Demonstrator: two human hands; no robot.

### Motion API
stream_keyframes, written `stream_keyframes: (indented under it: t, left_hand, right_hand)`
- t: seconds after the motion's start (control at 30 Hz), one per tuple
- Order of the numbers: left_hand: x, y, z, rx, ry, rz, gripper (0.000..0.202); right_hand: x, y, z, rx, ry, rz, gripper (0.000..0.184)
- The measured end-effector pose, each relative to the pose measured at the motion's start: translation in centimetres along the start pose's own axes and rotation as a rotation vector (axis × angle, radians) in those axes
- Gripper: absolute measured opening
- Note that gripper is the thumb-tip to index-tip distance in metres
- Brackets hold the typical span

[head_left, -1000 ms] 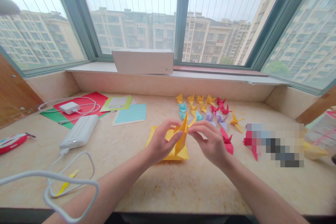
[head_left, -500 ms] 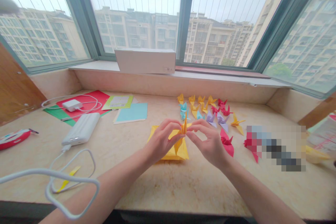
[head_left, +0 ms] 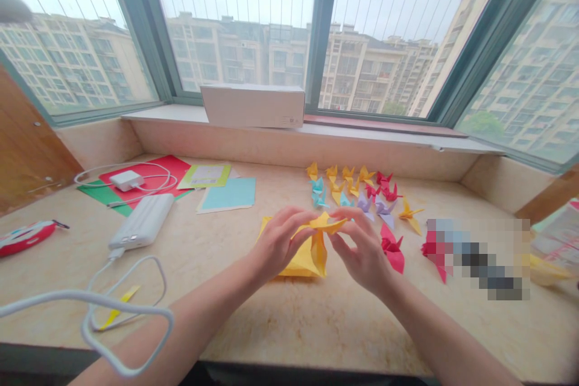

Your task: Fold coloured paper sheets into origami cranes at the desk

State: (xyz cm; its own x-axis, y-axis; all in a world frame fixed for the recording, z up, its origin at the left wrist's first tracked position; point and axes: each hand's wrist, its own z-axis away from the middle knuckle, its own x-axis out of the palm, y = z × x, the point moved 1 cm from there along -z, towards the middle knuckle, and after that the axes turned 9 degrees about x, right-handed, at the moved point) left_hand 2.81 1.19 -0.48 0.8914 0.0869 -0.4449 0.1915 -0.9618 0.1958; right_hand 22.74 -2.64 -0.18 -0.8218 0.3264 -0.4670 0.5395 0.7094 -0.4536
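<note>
A yellow paper crane [head_left: 326, 225] is held up between my two hands, its top spread wide and a folded point hanging below. My left hand [head_left: 284, 236] pinches its left side between thumb and fingers. On the opposite side, the curled fingers of my right hand [head_left: 362, 246] close on the other edge, with the thumb lower down. Beneath them lies yellow paper [head_left: 296, 268] on the counter, partly covered by my left hand. Just right of my right hand sits a red paper crane [head_left: 392, 248].
Rows of small folded cranes [head_left: 348, 178] stand behind my hands. To the left lie a white power bank [head_left: 142, 221], a looped white cable [head_left: 126, 295], coloured paper sheets [head_left: 228, 193] and a red-handled tool [head_left: 29, 238]. A white box [head_left: 253, 107] rests on the window sill [head_left: 384, 132].
The yellow crane was narrow and upright; now its top is spread out flat and wide. My right hand's fingers have lifted and curled over its edge.
</note>
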Motion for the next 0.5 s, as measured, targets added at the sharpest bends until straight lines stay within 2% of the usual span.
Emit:
stream_keyframes:
  t: [0.23,0.37,0.5]
  left_hand:
    - [-0.1,0.5,-0.2,-0.001,-0.043,0.085,0.017]
    - [-0.1,0.5,-0.1,0.044,-0.043,0.16,0.017]
    - [-0.5,0.5,0.1,0.112,-0.03,0.103,0.018]
  right_hand:
    - [-1.4,0.9,0.2,-0.312,-0.036,0.177,0.034]
    - [-1.9,0.6,-0.2,-0.42,-0.029,0.226,0.032]
    - [-2.1,0.0,-0.6,-0.482,-0.044,0.278,0.029]
